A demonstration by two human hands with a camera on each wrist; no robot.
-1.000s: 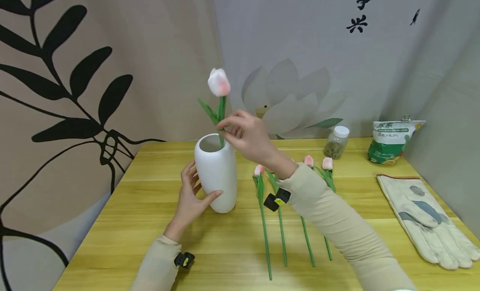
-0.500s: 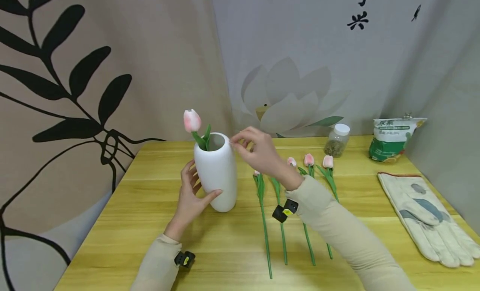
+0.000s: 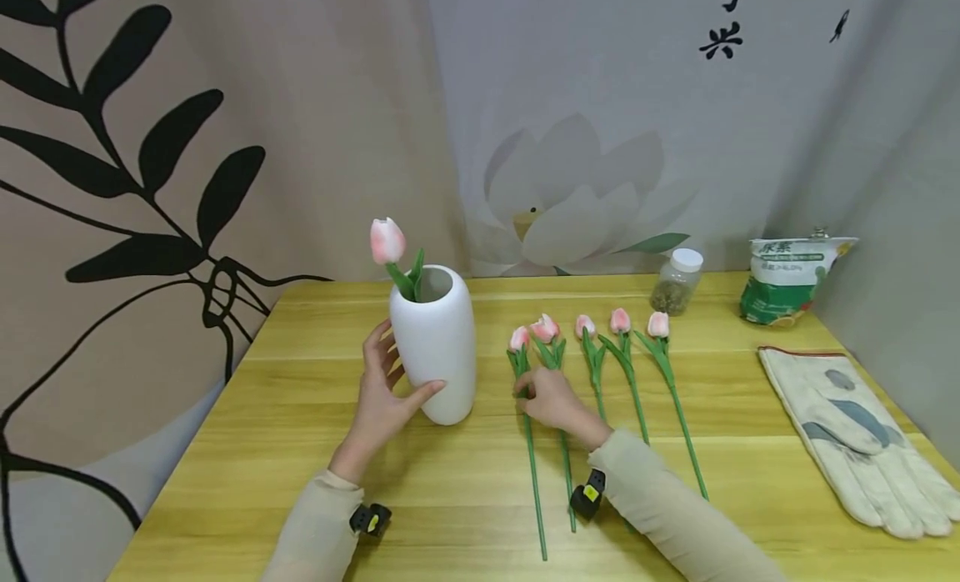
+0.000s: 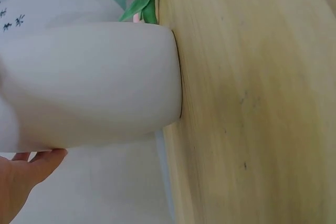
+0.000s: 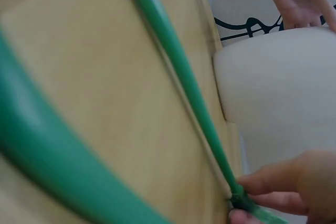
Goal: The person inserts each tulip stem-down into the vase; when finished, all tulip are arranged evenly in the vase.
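My left hand point(image 3: 384, 407) grips the side of a white vase point(image 3: 437, 361), thumb across its front, fingers behind it. One pink-and-white tulip point(image 3: 387, 240) stands in the vase, leaning left over the rim, its lower stem hidden inside. Over the table, my right hand point(image 3: 553, 398) is at the leftmost of several tulips lying in a row. Its thumb and fingers point(image 5: 273, 179) pinch that tulip's green stem point(image 5: 194, 98) at the base of the leaves. The pink head of this tulip point(image 3: 519, 339) points to the back of the table.
Beside it lie the other tulips, such as one with an open bloom point(image 3: 546, 328) and the rightmost tulip point(image 3: 658, 324). A lidded jar point(image 3: 677, 282) and a green-and-white bag point(image 3: 791, 280) stand at the back right. White work gloves point(image 3: 858, 444) lie at the right edge.
The right hand has let go of the first tulip, which now leans in the vase. It has come down and right to the leftmost lying tulip. The left hand stays on the vase.
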